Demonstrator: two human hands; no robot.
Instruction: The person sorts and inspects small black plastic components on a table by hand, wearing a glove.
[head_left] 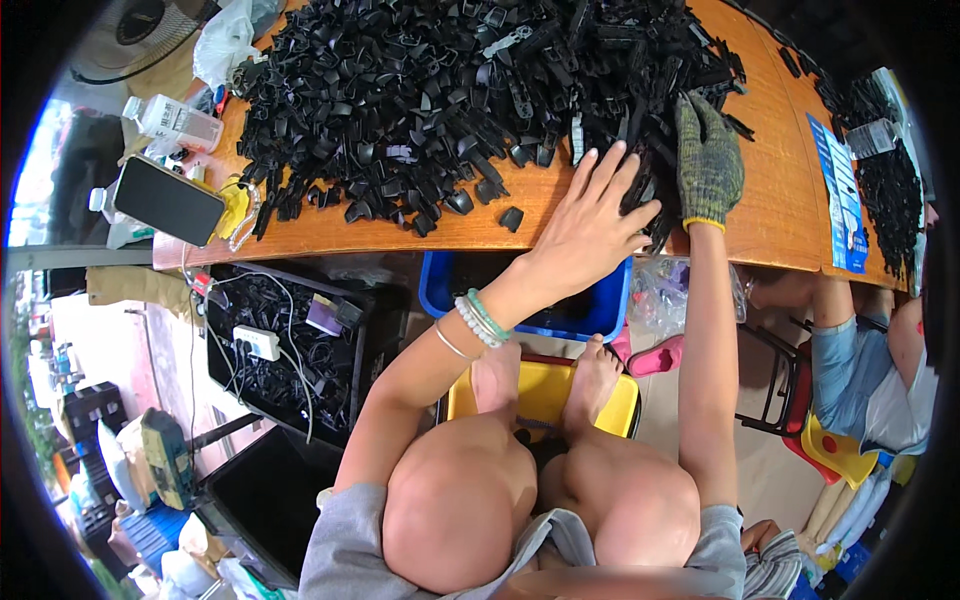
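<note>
A large heap of small black plastic parts (400, 110) covers much of the wooden table (780, 180). My left hand (585, 225), bare and with bracelets on its wrist, reaches over the heap's near right edge. Its fingers are spread above dark parts, and whether the fingertips press on any is hard to see. To its right, my right hand (710, 165) wears a dark knitted glove with a yellow cuff. It lies along the right side of the heap, fingers stretched out. Several long black pieces (650, 200) lie between the two hands.
Below the table edge stands a blue bin (440, 285). At the left are a phone (168, 200), a plastic bottle (175, 122) and a black crate (290, 370) of parts with a white power strip (257, 343). A person (865, 360) sits at the right beside another pile (890, 200).
</note>
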